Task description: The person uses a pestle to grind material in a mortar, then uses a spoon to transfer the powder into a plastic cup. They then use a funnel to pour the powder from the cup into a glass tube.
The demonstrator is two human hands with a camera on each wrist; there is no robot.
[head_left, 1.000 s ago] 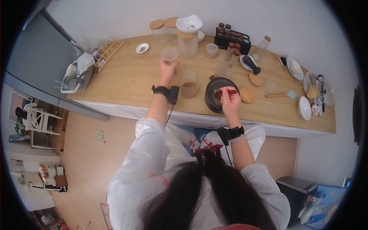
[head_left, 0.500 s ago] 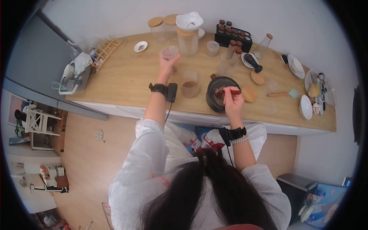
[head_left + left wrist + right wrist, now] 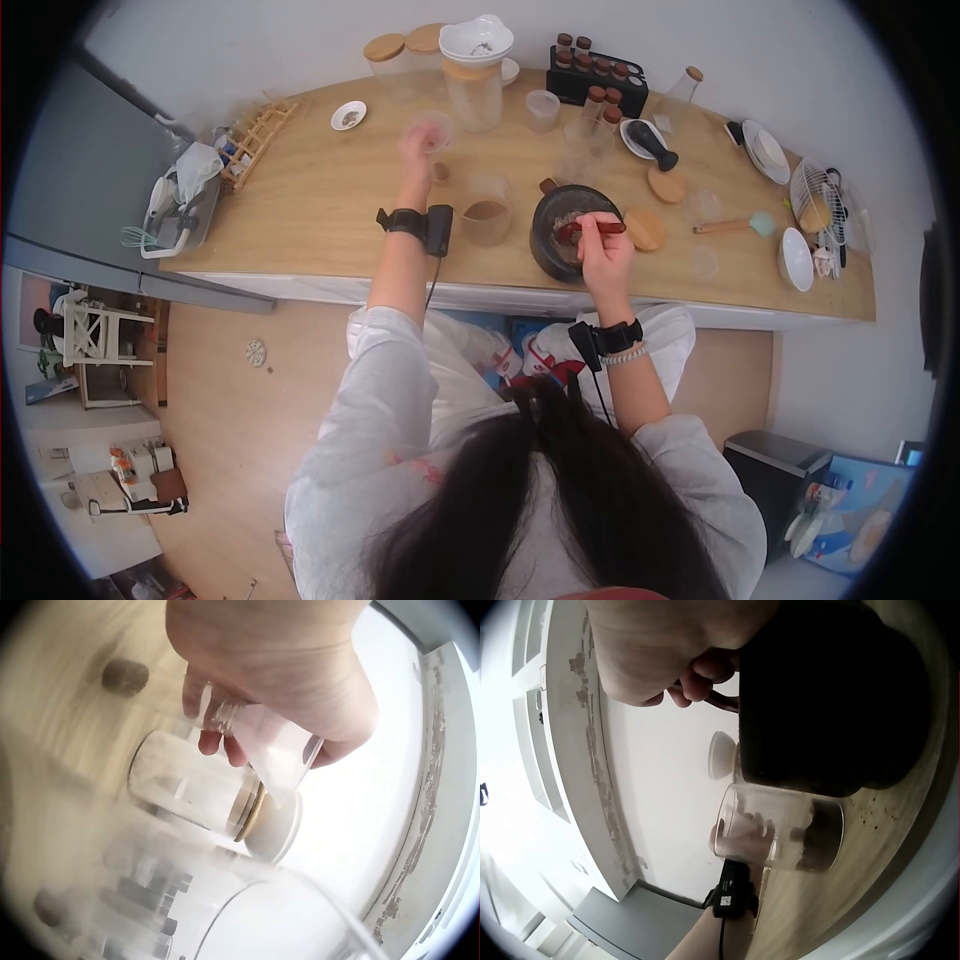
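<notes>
My left hand (image 3: 418,150) is raised over the counter, its fingers around a clear funnel (image 3: 274,754) whose narrow end meets a small see-through neck; the funnel is blurred in the head view. A brown stopper (image 3: 125,677) stands on the counter below. With my right hand (image 3: 607,258) I pinch the dark red handle (image 3: 606,228) of a utensil whose far end is down in a black mortar (image 3: 548,262). Greyish-brown crushed bits (image 3: 566,222) lie inside. Between the hands is a glass jar (image 3: 776,825) with brown powder in its bottom.
A tall lidded jar (image 3: 474,100) bears white bowls (image 3: 477,38) at the back. Vials stand in a black rack (image 3: 565,85). A pestle (image 3: 652,145) rests on a white dish, near wooden lids (image 3: 645,229). A small dish (image 3: 348,116) lies at the left, a brush (image 3: 735,225) at the right.
My left hand has shifted slightly left and away from the glass jar, and the funnel in it is now blurred. My right hand stays at the mortar with the red-handled utensil.
</notes>
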